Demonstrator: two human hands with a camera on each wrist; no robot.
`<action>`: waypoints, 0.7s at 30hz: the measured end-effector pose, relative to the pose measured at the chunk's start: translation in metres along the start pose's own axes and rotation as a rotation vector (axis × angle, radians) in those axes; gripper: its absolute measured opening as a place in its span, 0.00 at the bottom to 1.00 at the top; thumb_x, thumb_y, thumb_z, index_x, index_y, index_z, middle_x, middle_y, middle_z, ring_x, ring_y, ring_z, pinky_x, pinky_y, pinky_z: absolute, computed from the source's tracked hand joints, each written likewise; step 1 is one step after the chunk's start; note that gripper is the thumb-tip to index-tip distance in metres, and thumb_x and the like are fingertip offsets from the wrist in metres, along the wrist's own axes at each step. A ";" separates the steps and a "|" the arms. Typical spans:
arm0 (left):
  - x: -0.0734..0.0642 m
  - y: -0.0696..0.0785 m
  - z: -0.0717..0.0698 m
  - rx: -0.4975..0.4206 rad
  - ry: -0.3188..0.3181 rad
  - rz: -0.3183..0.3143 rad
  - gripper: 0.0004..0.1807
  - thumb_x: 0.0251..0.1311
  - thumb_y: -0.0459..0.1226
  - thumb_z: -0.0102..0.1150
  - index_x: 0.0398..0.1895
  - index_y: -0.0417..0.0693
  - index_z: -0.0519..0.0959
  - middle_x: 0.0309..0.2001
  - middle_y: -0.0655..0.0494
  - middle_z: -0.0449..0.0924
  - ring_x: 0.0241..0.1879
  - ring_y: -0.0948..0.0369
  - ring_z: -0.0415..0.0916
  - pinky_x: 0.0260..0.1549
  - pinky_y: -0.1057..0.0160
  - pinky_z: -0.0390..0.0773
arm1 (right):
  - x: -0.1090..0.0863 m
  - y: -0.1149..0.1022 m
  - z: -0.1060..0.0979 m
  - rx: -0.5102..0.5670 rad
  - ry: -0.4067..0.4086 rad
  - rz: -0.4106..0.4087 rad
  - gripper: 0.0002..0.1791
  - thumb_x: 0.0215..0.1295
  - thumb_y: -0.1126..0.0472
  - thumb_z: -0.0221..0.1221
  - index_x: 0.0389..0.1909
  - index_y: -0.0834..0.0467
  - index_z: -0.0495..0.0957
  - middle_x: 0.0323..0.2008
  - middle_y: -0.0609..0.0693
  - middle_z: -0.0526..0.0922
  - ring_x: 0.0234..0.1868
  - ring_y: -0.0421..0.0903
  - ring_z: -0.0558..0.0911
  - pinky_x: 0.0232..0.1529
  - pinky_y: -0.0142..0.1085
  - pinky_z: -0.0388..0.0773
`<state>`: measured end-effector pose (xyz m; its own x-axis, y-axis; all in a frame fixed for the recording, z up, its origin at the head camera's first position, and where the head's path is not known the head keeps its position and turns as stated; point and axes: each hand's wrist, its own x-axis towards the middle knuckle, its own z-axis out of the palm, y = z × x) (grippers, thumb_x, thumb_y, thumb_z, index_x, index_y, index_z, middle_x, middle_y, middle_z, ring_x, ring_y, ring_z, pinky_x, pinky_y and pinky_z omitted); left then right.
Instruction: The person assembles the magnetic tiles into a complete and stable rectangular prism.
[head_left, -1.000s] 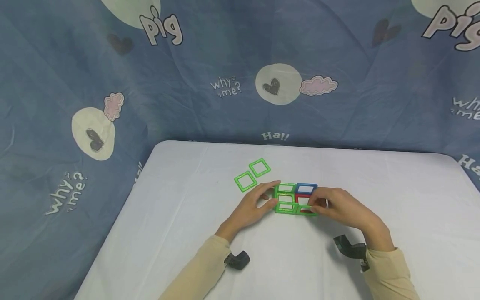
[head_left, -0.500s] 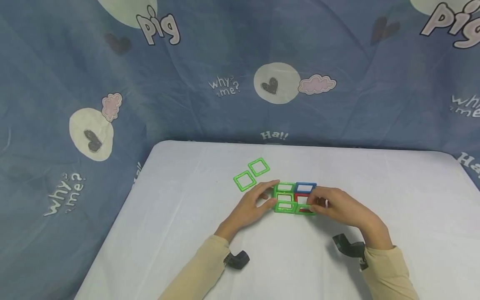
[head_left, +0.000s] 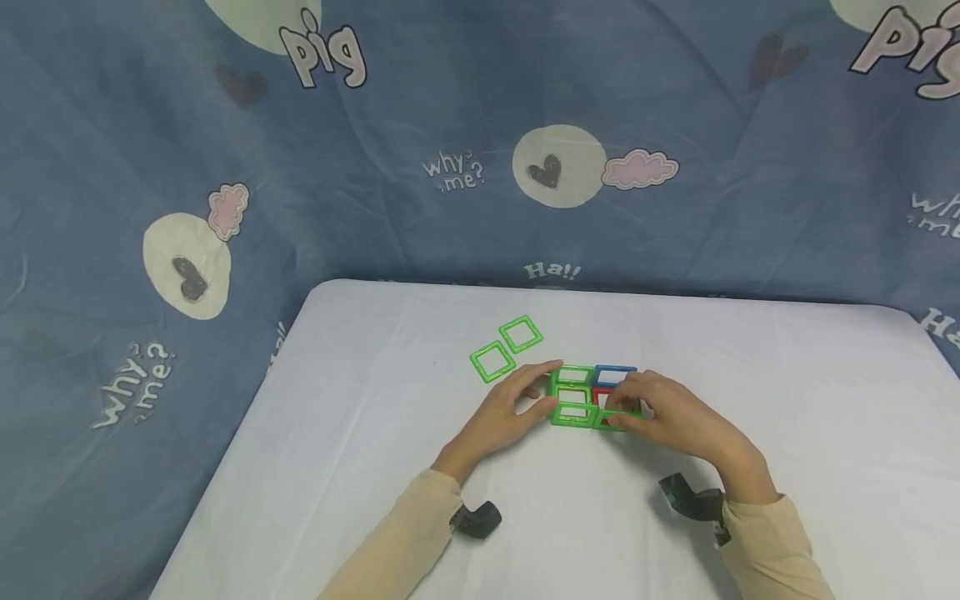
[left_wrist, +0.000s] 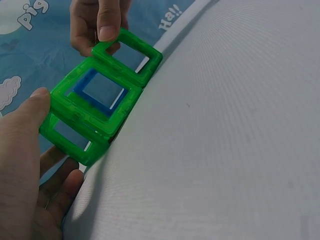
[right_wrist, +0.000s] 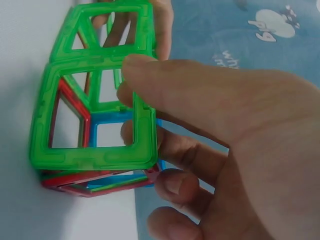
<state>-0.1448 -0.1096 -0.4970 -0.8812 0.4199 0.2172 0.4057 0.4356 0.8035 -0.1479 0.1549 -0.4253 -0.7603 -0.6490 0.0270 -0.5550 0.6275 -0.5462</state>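
Note:
A small box-like structure of magnetic tiles, with green tiles (head_left: 573, 423), a blue tile (head_left: 617, 368) and red tiles (right_wrist: 75, 100), stands on the table. My left hand (head_left: 501, 414) spans its left end, thumb at the front corner and fingers behind, as the left wrist view shows. At the right end, my right hand (head_left: 678, 418) pinches the upper edge of the front green tile (right_wrist: 95, 159). In the right wrist view, its thumb lies on the tile's outer face and the index fingertip shows behind the frame. The red pieces are partly hidden behind this tile and the fingers.
Two loose green square tiles lie flat behind my left hand, a nearer one (head_left: 481, 368) and a farther one (head_left: 510, 339). The white cloth-covered table (head_left: 337, 433) ends at a blue printed curtain (head_left: 405, 225). Black wrist mounts (head_left: 476, 521) hang by both sleeves.
My right hand has shifted slightly left along the structure, its thumb and index finger now farther apart over the front right green tile. The left hand and the loose tiles stay put.

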 end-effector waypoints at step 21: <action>0.001 -0.001 0.001 -0.007 0.010 0.033 0.28 0.65 0.51 0.51 0.69 0.67 0.61 0.61 0.65 0.70 0.58 0.69 0.69 0.52 0.71 0.76 | 0.011 -0.008 0.011 -0.063 0.140 -0.131 0.09 0.52 0.61 0.69 0.34 0.50 0.82 0.29 0.35 0.81 0.33 0.37 0.79 0.53 0.46 0.66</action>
<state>-0.1455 -0.1088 -0.4984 -0.8696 0.4262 0.2495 0.4332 0.4159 0.7996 -0.1481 0.1376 -0.4300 -0.7172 -0.6634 0.2134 -0.6692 0.5702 -0.4765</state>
